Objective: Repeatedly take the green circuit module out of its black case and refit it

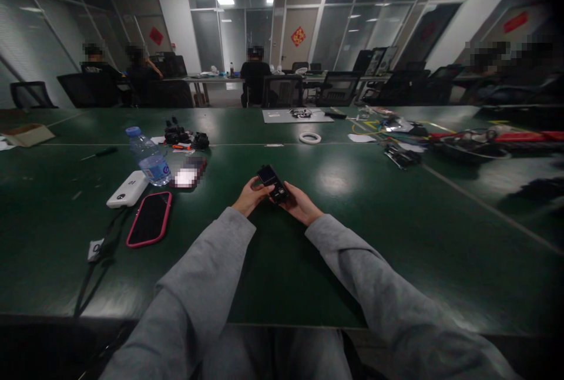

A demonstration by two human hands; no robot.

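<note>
A small black device (272,182) sits between two hands above a green counter (299,274), the left hand (253,194) curled around one side, thumb across its face, the right hand (302,202) partly closed on the other. Left of the hands lie a pink-rimmed phone (150,219), a white power bank (128,190) and a tilted water bottle (150,158); beyond them, a white ring (309,138).

Device (268,177) btwn L hand (251,194) & R hand (302,204), btl (152,162) behind pwr bank (130,188)
</note>
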